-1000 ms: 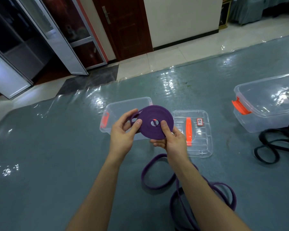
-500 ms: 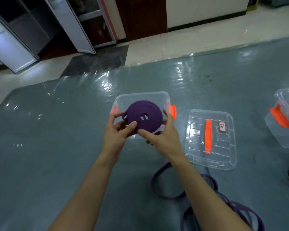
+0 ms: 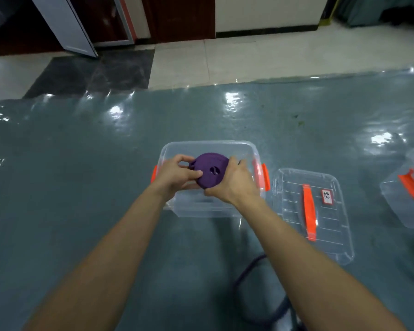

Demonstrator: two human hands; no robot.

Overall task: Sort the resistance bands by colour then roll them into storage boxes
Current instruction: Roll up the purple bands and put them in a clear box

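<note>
The left hand (image 3: 177, 175) comes in over the near wall of a clear box (image 3: 208, 142), its grip pinching the left edge of a rolled purple band (image 3: 210, 170), thumb laid on the flat face and fingers curled behind. The roll is a tight, tilted disc held inside the outline of the open box; whether it touches the bottom I cannot tell. The right hand (image 3: 234, 185) pinches the roll's right and lower edge, fingers wrapped round the far side. The box sits on a grey-blue mat (image 3: 81, 187) and has 2 orange latches (image 3: 264, 176), 1 at each end. Below the right forearm a loose purple band (image 3: 246, 273) lies on the mat. Just right of the box, a clear lid (image 3: 292, 225) with an orange handle (image 3: 308, 211) and a small label (image 3: 327, 196) lies flat. At the right edge stands a second box (image 3: 402, 211)
</note>
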